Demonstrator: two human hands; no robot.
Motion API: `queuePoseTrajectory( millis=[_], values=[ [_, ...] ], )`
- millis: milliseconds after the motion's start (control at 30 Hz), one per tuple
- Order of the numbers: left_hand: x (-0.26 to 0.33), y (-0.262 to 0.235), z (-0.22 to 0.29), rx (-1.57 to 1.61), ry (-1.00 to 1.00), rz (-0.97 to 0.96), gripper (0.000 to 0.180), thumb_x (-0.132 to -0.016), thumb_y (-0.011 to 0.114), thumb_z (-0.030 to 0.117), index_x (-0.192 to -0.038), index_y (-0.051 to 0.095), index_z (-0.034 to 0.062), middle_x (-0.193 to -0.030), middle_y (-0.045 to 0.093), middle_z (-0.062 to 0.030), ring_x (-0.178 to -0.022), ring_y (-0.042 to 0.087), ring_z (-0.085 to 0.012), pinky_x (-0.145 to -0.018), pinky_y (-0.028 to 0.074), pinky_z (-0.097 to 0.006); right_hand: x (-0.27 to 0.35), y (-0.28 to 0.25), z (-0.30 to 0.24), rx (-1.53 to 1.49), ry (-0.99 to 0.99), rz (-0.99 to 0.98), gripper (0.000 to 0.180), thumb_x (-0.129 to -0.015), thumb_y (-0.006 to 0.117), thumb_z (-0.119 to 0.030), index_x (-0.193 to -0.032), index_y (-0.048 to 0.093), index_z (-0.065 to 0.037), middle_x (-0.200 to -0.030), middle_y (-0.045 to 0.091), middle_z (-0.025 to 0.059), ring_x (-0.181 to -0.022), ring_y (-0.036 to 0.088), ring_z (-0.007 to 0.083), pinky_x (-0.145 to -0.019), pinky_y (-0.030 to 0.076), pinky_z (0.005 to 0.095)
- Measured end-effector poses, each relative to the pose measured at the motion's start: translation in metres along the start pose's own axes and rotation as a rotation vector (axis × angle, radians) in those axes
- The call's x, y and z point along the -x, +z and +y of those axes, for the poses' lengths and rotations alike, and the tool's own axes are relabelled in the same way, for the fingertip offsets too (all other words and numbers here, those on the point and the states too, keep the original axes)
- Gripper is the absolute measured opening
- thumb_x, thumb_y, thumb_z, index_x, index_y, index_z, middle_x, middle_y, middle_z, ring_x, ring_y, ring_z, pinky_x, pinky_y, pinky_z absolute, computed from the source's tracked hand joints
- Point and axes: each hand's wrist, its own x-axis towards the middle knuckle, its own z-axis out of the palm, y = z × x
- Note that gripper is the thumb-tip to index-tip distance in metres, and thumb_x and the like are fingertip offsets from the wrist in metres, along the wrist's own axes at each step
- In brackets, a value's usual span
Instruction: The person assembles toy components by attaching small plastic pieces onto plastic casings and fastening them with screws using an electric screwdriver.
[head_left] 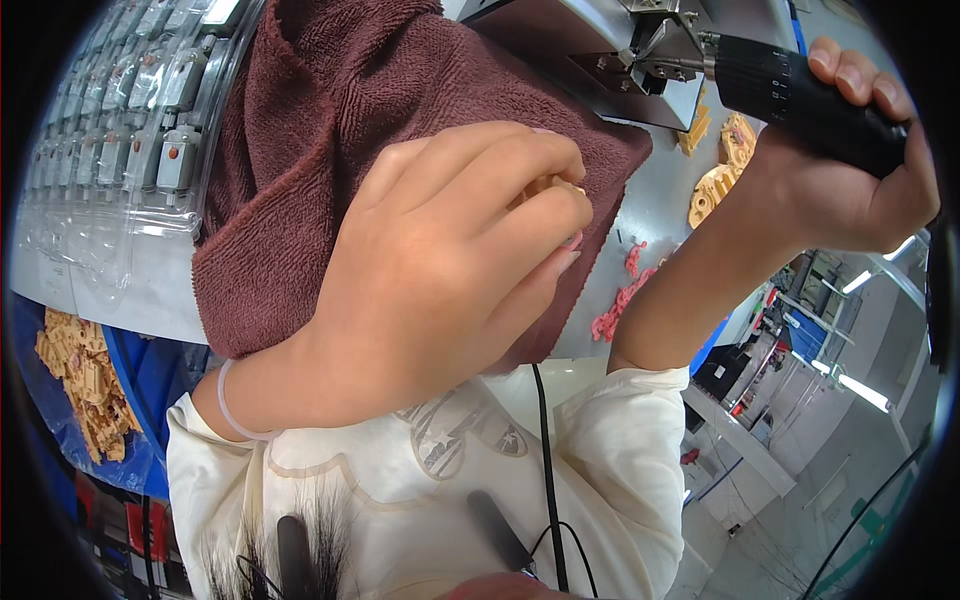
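My right hand (835, 185) is wrapped round the black barrel of an electric screwdriver (785, 90) at the upper right. The screwdriver lies nearly level, and its metal tip reaches into the front of a metal screw feeder (655, 62). In the middle, my left hand (430, 235) is closed over a small tan plastic part (545, 187). Only slivers of that part show between the fingers, with a bit of pink by the fingertips. Beneath the left hand a brown towel (285, 180) covers much of the table.
A clear plastic tray (110, 225) of grey motor-like units stands at the left. Below it, a blue bin (135, 385) holds a heap of tan parts. More tan parts (712, 192) and pink pieces (618, 308) lie right of the towel. A black cable (546, 450) hangs in front of me.
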Motion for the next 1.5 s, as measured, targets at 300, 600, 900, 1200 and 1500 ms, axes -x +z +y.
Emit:
queuePoseTrajectory(
  millis=[300, 600, 900, 1200, 1500],
  values=[
    [-0.001, 0.002, -0.004, -0.005, 0.026, -0.004, 0.026, -0.071, 0.073, 0.005, -0.096, 0.068, 0.0121, -0.114, 0.066, -0.0032, -0.107, 0.063, -0.0257, -0.089, 0.045, -0.037, -0.013, -0.008, 0.007, 0.104, -0.047, -0.029, 0.027, -0.081, 0.056, -0.030, -0.082, 0.051, -0.004, -0.075, 0.052, 0.0118, -0.069, 0.057, 0.0241, -0.069, 0.051, 0.0409],
    [0.002, 0.003, -0.006, 0.000, 0.013, 0.014, 0.027, -0.072, 0.071, 0.007, -0.098, 0.068, 0.0136, -0.114, 0.066, 0.0000, -0.107, 0.061, -0.0232, -0.087, 0.044, -0.037, 0.016, 0.015, -0.017, 0.162, -0.086, -0.066, 0.026, -0.081, 0.056, -0.030, -0.081, 0.052, -0.004, -0.074, 0.052, 0.0120, -0.068, 0.057, 0.0238, -0.068, 0.051, 0.0407],
    [0.003, 0.003, -0.006, 0.013, 0.024, 0.028, 0.023, -0.074, 0.072, 0.009, -0.096, 0.068, 0.0134, -0.115, 0.066, 0.0006, -0.108, 0.061, -0.0226, -0.087, 0.043, -0.037, 0.017, 0.018, -0.028, 0.242, -0.129, -0.107, 0.025, -0.082, 0.055, -0.029, -0.080, 0.052, -0.004, -0.073, 0.051, 0.0123, -0.066, 0.057, 0.0235, -0.067, 0.052, 0.0405],
    [0.005, 0.009, -0.010, 0.047, 0.032, 0.091, 0.021, -0.075, 0.073, 0.010, -0.095, 0.068, 0.0123, -0.111, 0.066, -0.0004, -0.103, 0.061, -0.0242, -0.083, 0.045, -0.036, 0.010, -0.006, -0.065, 0.028, 0.110, -0.297, 0.028, -0.091, 0.055, -0.035, -0.082, 0.056, -0.008, -0.069, 0.056, 0.0103, -0.059, 0.059, 0.0213, -0.060, 0.053, 0.0357],
    [0.005, 0.009, -0.012, 0.059, 0.052, 0.106, 0.020, -0.076, 0.074, 0.011, -0.095, 0.067, 0.0117, -0.110, 0.066, -0.0005, -0.103, 0.061, -0.0250, -0.084, 0.045, -0.038, 0.052, 0.013, -0.056, -0.333, 0.308, -0.505, 0.038, -0.098, 0.051, -0.044, -0.095, 0.059, -0.007, -0.068, 0.060, 0.0117, -0.051, 0.059, 0.0223, -0.052, 0.054, 0.0333]
  ],
)
